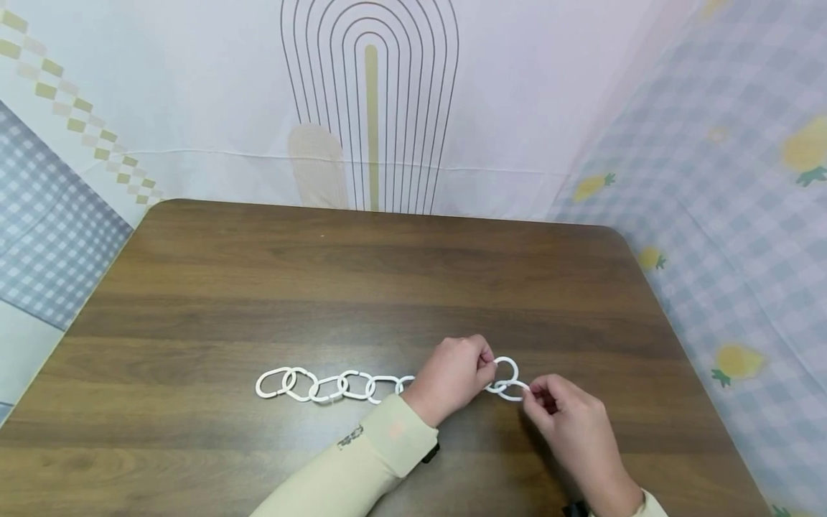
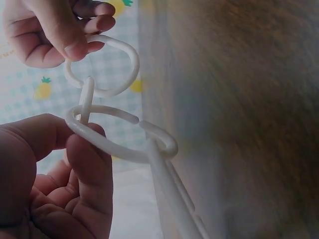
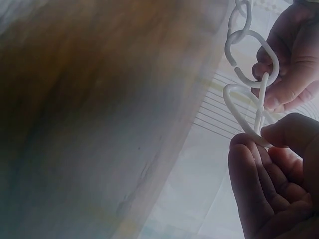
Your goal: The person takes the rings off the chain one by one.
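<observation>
A chain of white plastic links (image 1: 386,378) lies across the brown table, and part of it is hidden behind my left wrist. At its right end my right hand (image 1: 571,424) pinches the end link (image 2: 134,64) between thumb and fingertips. My left hand (image 1: 449,377) pinches the chain with thumb and index finger where the neighbouring link (image 2: 85,99) meets a link with a small split (image 2: 107,147). I cannot tell which of those two it grips. The end link hooks through the neighbouring link in both wrist views.
The wooden table (image 1: 388,287) has rounded far corners. Behind it hangs a pale cloth (image 1: 226,86) with arched lines, and a checked cloth (image 1: 723,237) with yellow fruit prints hangs at the right. The chain's far end link (image 1: 258,384) lies on the table's left half.
</observation>
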The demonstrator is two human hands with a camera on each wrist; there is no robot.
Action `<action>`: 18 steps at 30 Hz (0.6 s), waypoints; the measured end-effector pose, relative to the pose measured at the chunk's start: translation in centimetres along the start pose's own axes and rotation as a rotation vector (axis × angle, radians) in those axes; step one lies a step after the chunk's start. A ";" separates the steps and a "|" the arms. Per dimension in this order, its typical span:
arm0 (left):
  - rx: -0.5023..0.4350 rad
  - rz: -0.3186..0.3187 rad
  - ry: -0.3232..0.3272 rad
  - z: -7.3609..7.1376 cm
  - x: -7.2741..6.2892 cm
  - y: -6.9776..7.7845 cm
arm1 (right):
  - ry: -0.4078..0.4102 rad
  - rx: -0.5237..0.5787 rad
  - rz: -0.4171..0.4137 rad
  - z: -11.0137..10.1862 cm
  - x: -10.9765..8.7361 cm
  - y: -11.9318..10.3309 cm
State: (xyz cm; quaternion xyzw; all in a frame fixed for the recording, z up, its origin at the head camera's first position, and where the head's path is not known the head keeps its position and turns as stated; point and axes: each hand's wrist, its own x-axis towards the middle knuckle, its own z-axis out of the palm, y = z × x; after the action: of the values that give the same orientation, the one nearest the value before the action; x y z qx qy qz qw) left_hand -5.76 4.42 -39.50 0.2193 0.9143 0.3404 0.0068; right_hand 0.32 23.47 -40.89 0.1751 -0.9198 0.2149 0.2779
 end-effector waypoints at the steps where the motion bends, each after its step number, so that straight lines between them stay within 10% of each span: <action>1: -0.008 -0.002 -0.002 0.0 0.0 0.0 | -0.005 -0.001 0.001 0.0 0.0 0.0; 18: -0.161 -0.081 -0.042 -0.6 -0.2 -0.3 | -0.017 0.026 -0.089 0.0 0.0 -0.4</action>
State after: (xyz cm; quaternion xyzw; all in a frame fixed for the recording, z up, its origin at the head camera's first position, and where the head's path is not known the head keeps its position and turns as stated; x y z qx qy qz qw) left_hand -5.81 3.77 -39.23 0.1880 0.8917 0.4077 0.0575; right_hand 0.54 23.16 -40.77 0.2212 -0.9105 0.2128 0.2770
